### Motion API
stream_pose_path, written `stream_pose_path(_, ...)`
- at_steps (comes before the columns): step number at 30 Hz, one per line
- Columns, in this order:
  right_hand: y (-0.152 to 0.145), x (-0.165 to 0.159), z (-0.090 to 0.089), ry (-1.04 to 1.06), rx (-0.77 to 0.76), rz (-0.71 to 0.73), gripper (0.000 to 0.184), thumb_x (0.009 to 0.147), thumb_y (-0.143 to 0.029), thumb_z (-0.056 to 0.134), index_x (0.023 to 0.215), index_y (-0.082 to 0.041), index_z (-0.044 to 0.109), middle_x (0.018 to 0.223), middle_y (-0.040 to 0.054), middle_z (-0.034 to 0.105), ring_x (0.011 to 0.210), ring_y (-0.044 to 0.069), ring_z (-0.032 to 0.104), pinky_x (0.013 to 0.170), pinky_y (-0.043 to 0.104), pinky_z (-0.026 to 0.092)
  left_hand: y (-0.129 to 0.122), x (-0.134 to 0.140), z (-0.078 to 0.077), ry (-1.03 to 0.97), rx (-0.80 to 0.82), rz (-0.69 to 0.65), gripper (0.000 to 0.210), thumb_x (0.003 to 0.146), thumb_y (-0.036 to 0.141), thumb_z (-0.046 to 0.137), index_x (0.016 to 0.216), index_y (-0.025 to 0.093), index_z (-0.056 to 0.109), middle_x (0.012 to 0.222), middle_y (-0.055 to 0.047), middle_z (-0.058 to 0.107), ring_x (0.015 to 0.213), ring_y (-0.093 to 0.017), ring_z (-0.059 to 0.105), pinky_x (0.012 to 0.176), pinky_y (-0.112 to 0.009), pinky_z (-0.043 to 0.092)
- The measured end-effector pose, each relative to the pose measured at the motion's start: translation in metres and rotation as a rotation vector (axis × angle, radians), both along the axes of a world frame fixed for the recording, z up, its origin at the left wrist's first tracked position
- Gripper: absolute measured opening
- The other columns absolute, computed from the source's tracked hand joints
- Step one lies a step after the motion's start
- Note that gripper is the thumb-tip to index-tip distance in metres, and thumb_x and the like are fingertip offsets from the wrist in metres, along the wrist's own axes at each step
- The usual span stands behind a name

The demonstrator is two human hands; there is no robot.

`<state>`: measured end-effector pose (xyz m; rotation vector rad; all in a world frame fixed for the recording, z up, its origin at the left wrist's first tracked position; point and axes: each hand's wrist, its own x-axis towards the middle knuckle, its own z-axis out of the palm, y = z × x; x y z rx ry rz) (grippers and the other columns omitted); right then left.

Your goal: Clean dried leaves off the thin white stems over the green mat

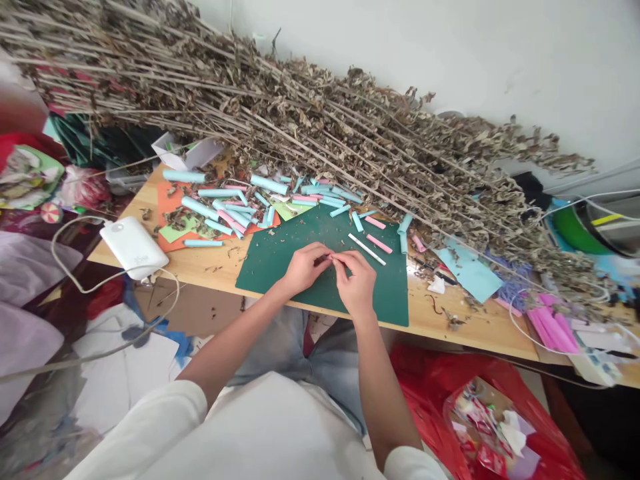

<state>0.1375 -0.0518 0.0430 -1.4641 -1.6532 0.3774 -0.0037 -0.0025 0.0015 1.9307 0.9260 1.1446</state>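
My left hand [303,268] and my right hand [357,282] meet over a dark green cutting mat [280,257] on a wooden table [480,330]. Together their fingertips pinch a small pink paper roll [334,257], mostly hidden by the fingers. Just beyond my right hand lie a thin white stick [367,249] and a pink roll [379,243]. Further back, several blue and pink paper rolls [235,203] are scattered over orange and green sheets.
A big bundle of dried leafy stalks [320,127] lies across the back of the table. A white device with a cable [133,247] sits at the left edge. Light blue paper [469,272] and pink strips [553,328] lie right. A red bag [480,413] sits below.
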Motion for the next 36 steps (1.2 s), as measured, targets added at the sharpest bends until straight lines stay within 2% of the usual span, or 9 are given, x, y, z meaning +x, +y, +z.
stream_pose_path(4,0.007,0.002,0.004,0.102,-0.075,-0.047,0.015,0.089,-0.028,0.057,0.09,-0.022,0.07,0.086,0.004,0.071,0.076,0.017,0.064,0.073,0.031,0.052,0.001,0.0,-0.002,-0.009,0.007,0.013,0.016,0.092,0.028,0.06,0.096,0.017,0.07,0.09,-0.006,0.067,0.073,-0.012,0.058,0.065,-0.022,0.045)
stream_pose_path(7,0.01,0.005,0.007,0.072,-0.068,-0.018,0.013,0.088,-0.027,0.058,0.084,-0.021,0.068,0.083,0.0036,0.068,0.075,0.017,0.062,0.071,0.03,0.051,0.001,0.001,-0.003,0.006,0.014,0.019,0.017,0.092,0.03,0.06,0.096,0.017,0.07,0.09,-0.006,0.067,0.075,-0.013,0.059,0.067,-0.023,0.046)
stream_pose_path(12,0.003,0.005,0.006,-0.094,0.001,0.039,0.017,0.09,-0.022,0.051,0.09,-0.022,0.067,0.094,0.0078,0.063,0.09,0.02,0.061,0.082,0.034,0.052,0.001,0.001,-0.002,0.023,0.01,-0.003,0.016,0.092,0.029,0.059,0.095,0.017,0.07,0.09,-0.006,0.068,0.076,-0.013,0.06,0.067,-0.024,0.047)
stream_pose_path(15,-0.001,0.003,0.003,-0.142,0.052,0.024,0.014,0.089,-0.023,0.053,0.091,-0.022,0.067,0.095,0.0087,0.063,0.093,0.021,0.061,0.086,0.037,0.051,0.0,0.0,-0.001,0.021,0.009,-0.002,0.016,0.092,0.027,0.059,0.098,0.017,0.07,0.092,-0.007,0.068,0.078,-0.014,0.061,0.068,-0.024,0.048)
stream_pose_path(22,0.003,-0.002,0.006,0.027,0.005,-0.09,0.017,0.086,-0.031,0.06,0.098,-0.021,0.067,0.077,0.002,0.064,0.064,0.014,0.056,0.068,0.03,0.05,0.001,0.0,-0.001,0.011,0.026,-0.01,0.014,0.092,0.025,0.059,0.096,0.017,0.07,0.093,-0.007,0.069,0.081,-0.015,0.062,0.071,-0.025,0.048)
stream_pose_path(28,0.004,-0.003,0.006,0.107,-0.075,-0.065,0.017,0.089,-0.028,0.053,0.082,-0.02,0.067,0.079,0.0033,0.065,0.066,0.014,0.057,0.063,0.027,0.048,0.001,0.0,-0.001,-0.001,-0.008,0.013,0.017,0.092,0.029,0.059,0.096,0.016,0.07,0.09,-0.007,0.068,0.075,-0.013,0.061,0.066,-0.024,0.047)
stream_pose_path(31,0.002,-0.003,0.004,0.136,-0.052,-0.07,0.016,0.088,-0.03,0.055,0.093,-0.021,0.067,0.083,0.0037,0.065,0.07,0.015,0.059,0.066,0.029,0.051,0.0,0.001,-0.001,-0.004,0.0,0.01,0.018,0.092,0.03,0.059,0.097,0.017,0.07,0.091,-0.007,0.068,0.075,-0.013,0.061,0.065,-0.023,0.047)
stream_pose_path(34,0.001,-0.004,0.001,0.196,-0.066,-0.081,0.027,0.086,-0.035,0.06,0.109,-0.022,0.065,0.083,0.0029,0.065,0.07,0.015,0.059,0.066,0.029,0.052,0.0,0.001,0.0,0.006,0.013,0.006,0.018,0.093,0.029,0.058,0.097,0.017,0.07,0.093,-0.007,0.069,0.076,-0.013,0.061,0.066,-0.024,0.047)
stream_pose_path(36,0.002,-0.004,0.0,0.214,-0.095,-0.068,0.023,0.086,-0.036,0.061,0.103,-0.022,0.068,0.084,0.0036,0.066,0.071,0.015,0.06,0.067,0.028,0.052,0.0,0.001,0.0,0.015,0.019,0.004,0.019,0.093,0.029,0.057,0.096,0.016,0.07,0.092,-0.008,0.068,0.077,-0.014,0.061,0.066,-0.024,0.047)
